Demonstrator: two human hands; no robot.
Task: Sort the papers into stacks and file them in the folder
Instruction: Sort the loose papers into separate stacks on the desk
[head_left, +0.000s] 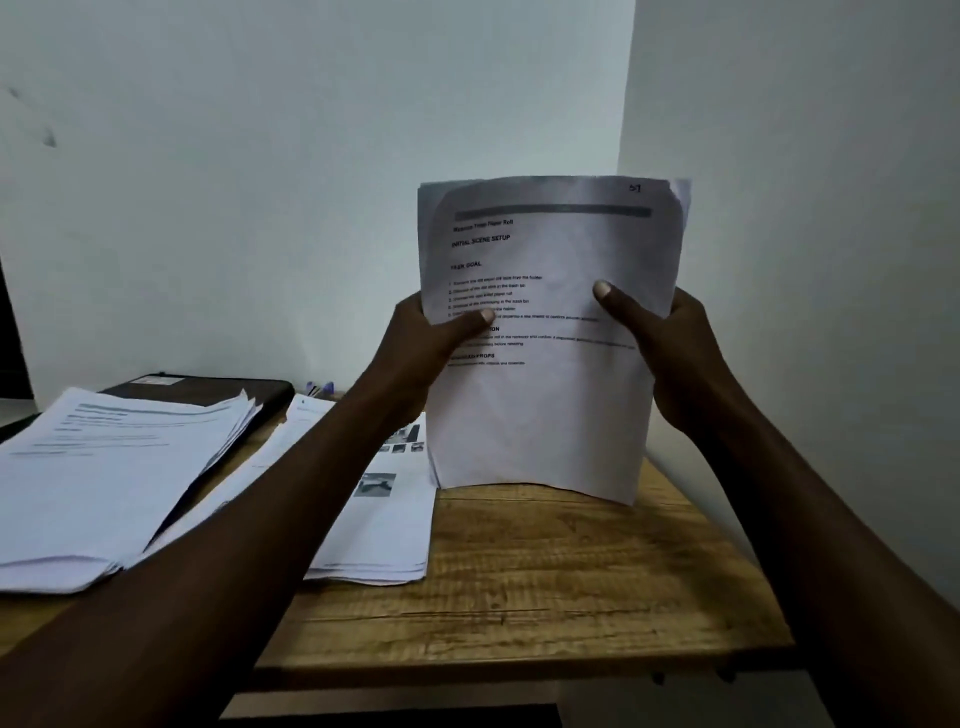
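Note:
I hold a bundle of printed papers (545, 405) upright, its lower edge resting on the wooden table (545, 582). My left hand (431, 343) grips the bundle's left edge, thumb on the front sheet. My right hand (670, 343) grips its right edge the same way. A thick stack of papers (104, 478) lies at the left, partly on top of a dark folder (218, 392). A second stack with small photos (384, 519) lies flat in the middle, partly hidden by my left forearm.
The table stands in a corner, with pale walls (311, 156) close behind and to the right. Small purple items (319, 388) sit at the table's back edge by the folder. Bare wood shows at the front right of the table.

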